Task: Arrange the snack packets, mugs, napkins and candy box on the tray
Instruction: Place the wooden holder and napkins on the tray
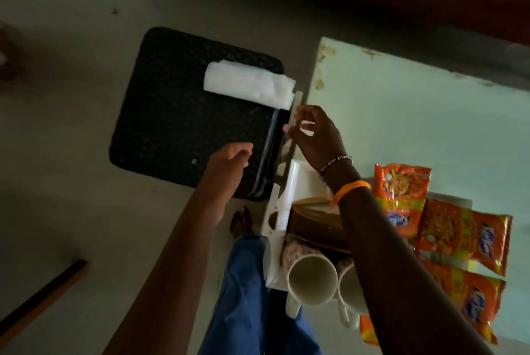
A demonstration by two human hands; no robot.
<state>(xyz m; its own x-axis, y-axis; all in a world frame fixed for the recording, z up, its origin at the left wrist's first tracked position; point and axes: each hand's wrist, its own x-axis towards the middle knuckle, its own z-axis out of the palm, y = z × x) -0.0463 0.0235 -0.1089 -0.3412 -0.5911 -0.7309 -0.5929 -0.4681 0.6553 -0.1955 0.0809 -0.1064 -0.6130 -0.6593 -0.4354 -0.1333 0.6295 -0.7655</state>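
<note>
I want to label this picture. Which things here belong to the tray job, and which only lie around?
Job: tray, napkins, mugs, snack packets, brown box, left hand, right hand.

Lying around: white holder, table, dark stick on the floor.

Two mugs [312,280], four snack packets [401,196], one tray [172,125]

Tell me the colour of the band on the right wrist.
Orange; the band shows best in the head view, beside a beaded bracelet.
</note>
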